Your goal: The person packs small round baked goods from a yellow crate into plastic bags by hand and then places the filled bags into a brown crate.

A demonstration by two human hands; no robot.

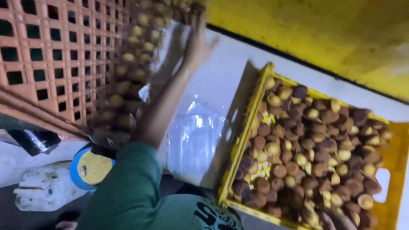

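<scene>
My left hand (197,39), at the end of an arm in a green sleeve, reaches far forward and grips the top of a long clear plastic bag (128,81) filled with small round brown cakes. The bag lies against an orange lattice crate (51,51). To the right sits a yellow crate (394,159) piled with several loose brown and pale cakes (311,153). At the bottom edge of that crate, part of my right hand (338,222) shows among the cakes, too cropped to read its fingers.
Empty clear plastic bags (196,136) lie on the white surface between the bag and the yellow crate. A roll of tape with a blue rim (90,167) and a white plastic object (44,187) sit at lower left. A yellow wall (324,30) runs behind.
</scene>
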